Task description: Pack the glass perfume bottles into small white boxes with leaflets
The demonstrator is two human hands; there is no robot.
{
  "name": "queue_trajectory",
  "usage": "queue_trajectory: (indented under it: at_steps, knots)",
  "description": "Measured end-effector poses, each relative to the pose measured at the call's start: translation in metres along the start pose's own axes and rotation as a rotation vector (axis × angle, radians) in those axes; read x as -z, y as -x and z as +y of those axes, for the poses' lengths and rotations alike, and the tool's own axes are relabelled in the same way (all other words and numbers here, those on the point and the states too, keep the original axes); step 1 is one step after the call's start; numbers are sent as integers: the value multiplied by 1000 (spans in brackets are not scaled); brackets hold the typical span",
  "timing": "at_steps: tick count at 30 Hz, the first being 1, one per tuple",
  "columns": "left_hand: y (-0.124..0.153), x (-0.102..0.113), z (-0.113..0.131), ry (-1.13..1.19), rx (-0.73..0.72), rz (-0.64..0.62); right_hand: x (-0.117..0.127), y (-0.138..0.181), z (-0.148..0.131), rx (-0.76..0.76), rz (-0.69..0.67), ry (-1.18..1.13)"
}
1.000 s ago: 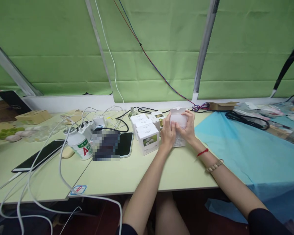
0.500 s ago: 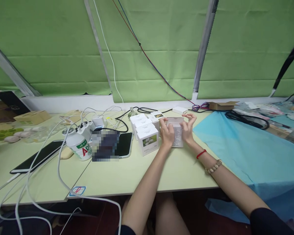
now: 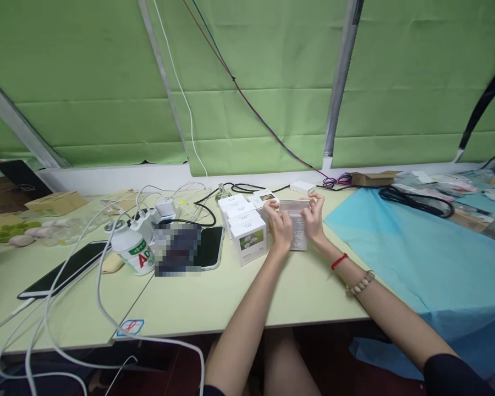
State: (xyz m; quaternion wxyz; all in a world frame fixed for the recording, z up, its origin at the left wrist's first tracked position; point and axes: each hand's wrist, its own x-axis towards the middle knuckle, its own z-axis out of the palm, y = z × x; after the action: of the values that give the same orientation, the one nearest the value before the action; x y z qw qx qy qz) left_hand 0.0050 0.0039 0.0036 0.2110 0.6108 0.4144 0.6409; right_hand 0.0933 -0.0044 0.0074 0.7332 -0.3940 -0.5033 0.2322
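Observation:
A small white carton [image 3: 297, 228] with printed text on its near side stands upright on the pale green table [image 3: 231, 291]. My left hand [image 3: 279, 226] grips its left side, fingers curled over the top flap. My right hand [image 3: 315, 220] holds its right side, fingertips pressing the top flap down. Just left of the carton stands a row of several white cartons [image 3: 244, 223] with a flower picture on the front one. A small glass bottle [image 3: 221, 192] stands behind them.
A white plastic bottle [image 3: 134, 251], a phone [image 3: 210, 246], a tablet [image 3: 64, 268] and tangled white cables [image 3: 66, 308] lie at left. A blue sheet [image 3: 421, 258] covers the table's right part, with a black cable [image 3: 416, 201] behind it. Cardboard boxes [image 3: 55, 202] sit far left.
The raised top flap of the carton has been folded down and closed. Both hands stayed on the carton, lowering slightly with it.

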Motion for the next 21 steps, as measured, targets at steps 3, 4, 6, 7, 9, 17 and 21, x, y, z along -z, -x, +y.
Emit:
queue_trajectory:
  at_steps: [3,4,6,7,9,17,21]
  knots:
    - [3,0,-5,-96,-145,-64,4,-5,3,-42,77,-54]
    - [4,0,-6,-131,-186,-95,6,-7,4,-84,101,-110]
    - [6,1,-6,-180,-222,-148,9,-13,4,-203,128,-255]
    - [6,1,-6,-192,-224,-163,11,-16,3,-270,141,-322]
    - [8,2,-3,-174,-226,-191,15,-22,1,-395,184,-415]
    - [-2,-5,8,502,378,-309,26,-32,8,-690,50,-457]
    - [-8,5,10,810,574,-747,22,-20,24,-483,-113,-116]
